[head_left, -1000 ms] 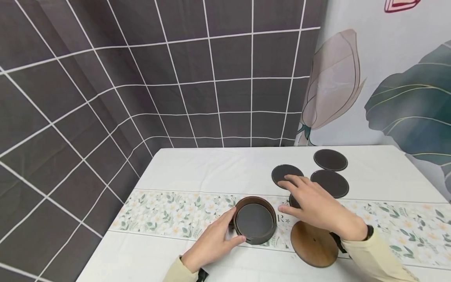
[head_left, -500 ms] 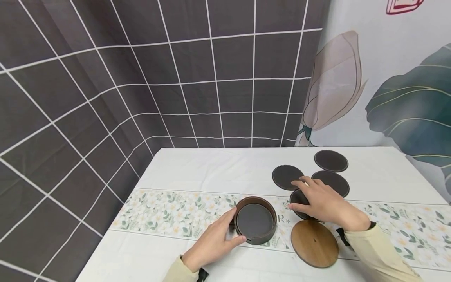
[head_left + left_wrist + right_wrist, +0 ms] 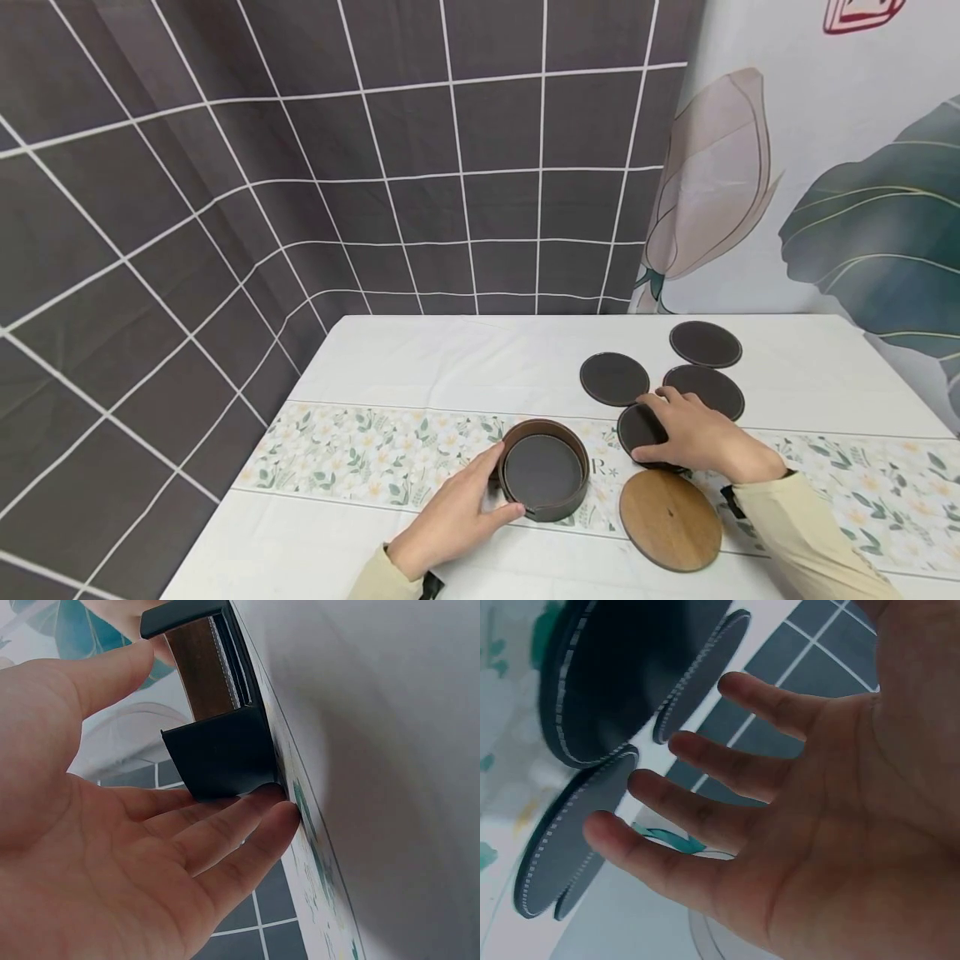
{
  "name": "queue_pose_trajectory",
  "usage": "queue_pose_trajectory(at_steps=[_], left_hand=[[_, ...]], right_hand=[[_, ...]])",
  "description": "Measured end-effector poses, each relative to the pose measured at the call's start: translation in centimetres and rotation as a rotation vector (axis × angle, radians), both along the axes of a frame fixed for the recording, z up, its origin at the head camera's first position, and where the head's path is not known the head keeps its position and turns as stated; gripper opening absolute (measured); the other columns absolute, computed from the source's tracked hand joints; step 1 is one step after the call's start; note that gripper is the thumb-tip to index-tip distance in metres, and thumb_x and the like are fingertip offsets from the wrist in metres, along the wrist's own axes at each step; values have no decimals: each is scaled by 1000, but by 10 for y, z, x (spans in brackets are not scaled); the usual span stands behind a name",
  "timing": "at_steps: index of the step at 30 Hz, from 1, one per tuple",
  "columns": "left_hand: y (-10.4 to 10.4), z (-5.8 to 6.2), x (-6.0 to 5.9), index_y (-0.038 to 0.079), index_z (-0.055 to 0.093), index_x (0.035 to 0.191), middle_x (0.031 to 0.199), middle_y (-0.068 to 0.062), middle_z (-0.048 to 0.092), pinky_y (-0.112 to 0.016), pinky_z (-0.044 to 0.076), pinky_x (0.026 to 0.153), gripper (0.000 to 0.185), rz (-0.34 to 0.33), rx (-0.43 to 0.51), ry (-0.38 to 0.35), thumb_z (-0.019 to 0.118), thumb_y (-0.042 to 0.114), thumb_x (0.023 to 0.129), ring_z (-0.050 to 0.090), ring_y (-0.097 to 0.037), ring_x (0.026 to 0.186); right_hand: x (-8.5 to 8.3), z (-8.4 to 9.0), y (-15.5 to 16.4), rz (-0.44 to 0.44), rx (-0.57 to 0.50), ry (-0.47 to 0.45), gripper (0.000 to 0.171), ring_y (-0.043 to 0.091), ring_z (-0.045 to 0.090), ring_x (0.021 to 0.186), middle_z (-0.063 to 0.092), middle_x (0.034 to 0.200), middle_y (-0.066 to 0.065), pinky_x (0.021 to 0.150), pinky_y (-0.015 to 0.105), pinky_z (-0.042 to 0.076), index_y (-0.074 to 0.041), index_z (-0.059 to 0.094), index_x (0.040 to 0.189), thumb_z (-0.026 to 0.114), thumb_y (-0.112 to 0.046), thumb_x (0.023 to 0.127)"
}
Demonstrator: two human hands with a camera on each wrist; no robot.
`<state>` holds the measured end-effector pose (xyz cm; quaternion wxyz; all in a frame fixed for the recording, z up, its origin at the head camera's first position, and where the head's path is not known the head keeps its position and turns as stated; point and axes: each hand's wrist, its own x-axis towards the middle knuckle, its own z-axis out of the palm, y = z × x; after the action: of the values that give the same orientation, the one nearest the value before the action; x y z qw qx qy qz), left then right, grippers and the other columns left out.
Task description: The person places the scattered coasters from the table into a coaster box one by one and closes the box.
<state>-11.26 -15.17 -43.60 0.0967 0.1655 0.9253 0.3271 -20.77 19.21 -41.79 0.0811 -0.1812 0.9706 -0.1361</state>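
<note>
The left hand (image 3: 450,521) sits at the lower middle of the head view, its thumb and fingers curved round the left wall of the round brown holder (image 3: 543,481), which stands on the floral strip of the tablecloth (image 3: 450,367). In the left wrist view the fingers (image 3: 225,832) lie under the dark edge of the holder (image 3: 217,697) and the thumb reaches up over its top, so the hand cups it with a wide span rather than a tight squeeze. A dark coaster lies flat inside the holder.

Right of centre, the right hand (image 3: 693,437) rests palm down on a dark round coaster (image 3: 639,427) that lies flat on the cloth, just right of the holder. Its fingers are spread and nearly straight; the right wrist view shows the fingers (image 3: 727,810) apart, near the stitched coaster edges (image 3: 607,682), curled round nothing.

Three more dark coasters (image 3: 614,378) lie flat above this hand, toward the upper right of the table. A round wooden lid (image 3: 670,521) lies flat just below the right hand
</note>
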Motion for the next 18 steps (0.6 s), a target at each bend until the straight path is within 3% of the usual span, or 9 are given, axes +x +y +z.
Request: queue_pose_trajectory(at_steps=[7,18], left_hand=[[-1,0,-1,7,30,161,164,-11,37,-53,38,119,84,3,-2,1,69,44,98,40,-32,148],[0,-1,0,6,30,161,164,-11,37,-53,38,119,85,-1,0,4,69,45,97,40,-32,148]], right_hand=[[-3,-6,3,-29,32,-49,89,58,45,128,45,144,37,87,75,48,0,56,140,84,-56,77],[-1,-5,1,-24,92,-30,95,58,48,124,50,141,35,85,76,48,-2,57,140,85,-62,72]])
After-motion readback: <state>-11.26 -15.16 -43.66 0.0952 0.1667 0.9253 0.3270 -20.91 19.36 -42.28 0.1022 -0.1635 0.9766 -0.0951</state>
